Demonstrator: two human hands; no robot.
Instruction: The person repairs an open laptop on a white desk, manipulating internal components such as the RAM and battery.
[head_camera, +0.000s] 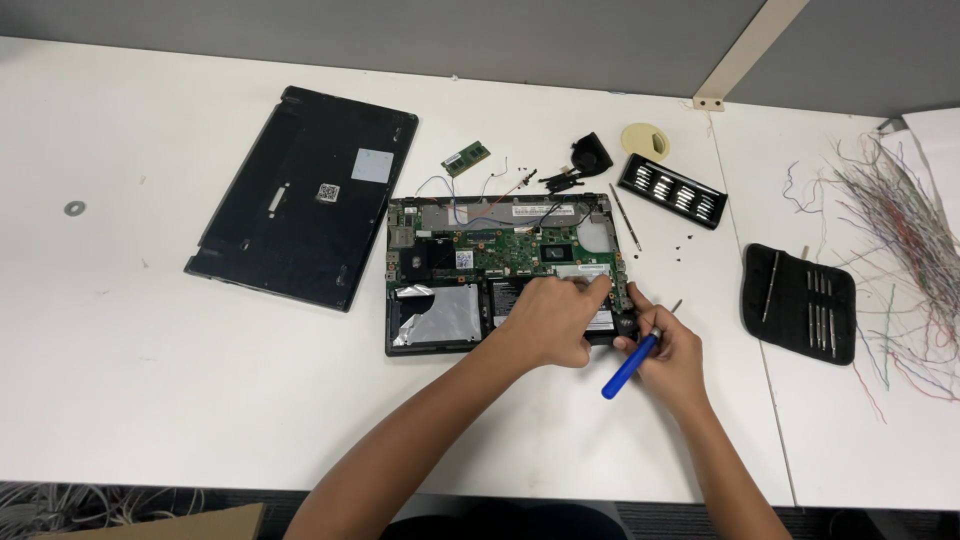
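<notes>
1. Laptop (500, 275): opened base, lying flat in the middle of the white surface (150, 380), innards up. Green board across its far half, foil-covered bay at near left, battery area at near right. I judge it stiff as a whole but fragile inside; the thin black rim is the safe place to take hold, not the board.
2. My left hand (555, 318): palm down on the near right part of the laptop, fingers curled and pressing near the board's right end. What lies under the fingers I cannot tell.
3. My right hand (670, 355): closed around a screwdriver (632, 365), just off the laptop's near right corner.
4. Screwdriver: blue handle, thin metal tip pointing far-right. Light and rigid by the look of it; the smooth handle may slip, so the grip sits near the shaft end.
5. Cover (300, 195): black bottom panel, left of the laptop and apart from it. Probably light, flat, a little flexible; best lifted by its long edges.
6. Memory stick (466, 157): small green card, far of the laptop. Fragile; edges only.
7. Bit tray (672, 190): black, far right, with loose screws (680, 243) nearby, tiny and easily lost.
8. Tool pouch (798, 302): black, right, holding thin drivers.
9. Wires (900, 250): loose coloured tangle, far right edge.
</notes>
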